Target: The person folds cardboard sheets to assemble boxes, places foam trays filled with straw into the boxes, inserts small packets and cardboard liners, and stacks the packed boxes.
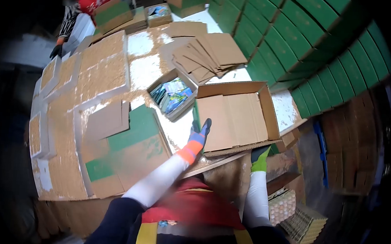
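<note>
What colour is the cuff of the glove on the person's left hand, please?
The cuff is bright orange; it shows best in the head view.

We saw a bluish-purple glove with darker tips on the left hand, ending in a bright orange cuff. The right hand wore a dark glove with a lime-green cuff. White sleeves covered both forearms, below navy upper sleeves. We also noted a red apron (blurred in places), two yellow straps and a small bluish ornament.
</note>
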`<state>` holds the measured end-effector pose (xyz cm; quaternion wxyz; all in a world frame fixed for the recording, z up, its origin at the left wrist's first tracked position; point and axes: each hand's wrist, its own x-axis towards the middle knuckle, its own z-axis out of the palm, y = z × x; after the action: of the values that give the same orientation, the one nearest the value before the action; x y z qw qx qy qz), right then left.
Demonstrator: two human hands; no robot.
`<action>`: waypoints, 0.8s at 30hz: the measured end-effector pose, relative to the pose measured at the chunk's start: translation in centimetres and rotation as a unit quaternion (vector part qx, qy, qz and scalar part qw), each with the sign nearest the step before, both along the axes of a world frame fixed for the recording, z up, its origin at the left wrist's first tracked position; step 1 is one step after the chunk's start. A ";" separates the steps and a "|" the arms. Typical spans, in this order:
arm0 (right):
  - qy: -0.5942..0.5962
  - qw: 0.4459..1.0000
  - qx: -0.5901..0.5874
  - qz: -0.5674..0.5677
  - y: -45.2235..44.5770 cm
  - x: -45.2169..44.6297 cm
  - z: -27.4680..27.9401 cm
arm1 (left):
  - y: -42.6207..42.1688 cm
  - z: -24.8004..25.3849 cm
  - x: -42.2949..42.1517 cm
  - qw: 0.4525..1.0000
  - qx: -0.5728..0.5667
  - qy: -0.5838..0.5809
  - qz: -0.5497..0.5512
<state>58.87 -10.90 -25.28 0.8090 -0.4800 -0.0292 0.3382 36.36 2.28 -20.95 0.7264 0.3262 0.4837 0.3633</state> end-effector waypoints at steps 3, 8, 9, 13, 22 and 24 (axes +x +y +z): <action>0.004 1.000 -0.002 0.028 0.3 1.1 0.5 | 2.0 -5.6 1.9 0.999 0.045 0.021 -0.014; 0.069 0.994 -0.066 -0.044 -0.2 -1.6 4.8 | 1.8 -1.5 -6.1 0.993 0.090 0.075 -0.034; 0.028 0.994 -0.097 -0.041 -2.1 -3.2 3.1 | -0.4 1.9 -10.5 0.991 0.123 0.050 0.002; -0.221 0.883 -0.284 0.300 -4.2 -15.4 4.5 | -5.0 4.7 -31.8 0.877 0.284 0.308 0.237; -0.487 0.690 -0.364 0.393 3.8 -32.3 6.2 | -12.8 4.8 -47.3 0.854 0.119 0.506 0.008; -0.567 0.635 -0.354 0.388 4.7 -31.8 9.4 | -13.1 4.8 -49.7 0.840 0.197 0.505 0.031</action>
<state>27.09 -6.15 -15.86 0.1959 -0.7713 -0.5440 0.2660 -13.37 -10.82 -16.10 0.2907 0.5849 0.7117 0.2585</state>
